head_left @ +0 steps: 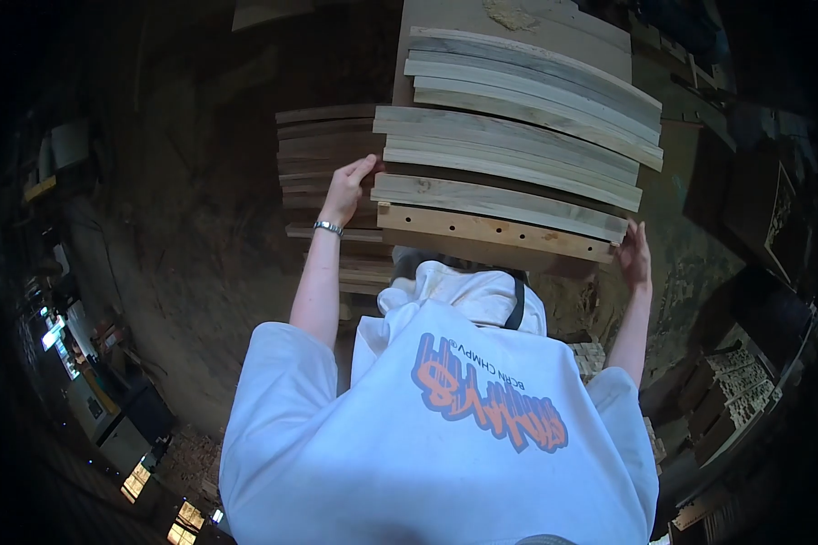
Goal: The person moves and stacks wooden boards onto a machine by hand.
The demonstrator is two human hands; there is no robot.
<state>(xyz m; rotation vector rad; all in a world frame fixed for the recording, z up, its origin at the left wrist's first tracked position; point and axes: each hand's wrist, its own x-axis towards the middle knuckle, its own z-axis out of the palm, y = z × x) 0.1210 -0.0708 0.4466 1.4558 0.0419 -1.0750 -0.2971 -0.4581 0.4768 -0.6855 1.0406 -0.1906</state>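
A pale wooden board lies across the front edge of the work surface, in front of me. At its left end, my left hand is closed, with fingertips against the board's end and partly hidden. My right hand is beside the board's right end, fingers mostly stretched upward and touching or very near it. Just beyond lies a group of similar boards, with more boards farther back. Below the front board runs a wooden rail with several dark round holes.
Darker boards are stacked to the left, at a lower level. A flat panel under the far boards carries a small heap of shavings. Stacked wood pieces stand at the lower right, and the floor is dim.
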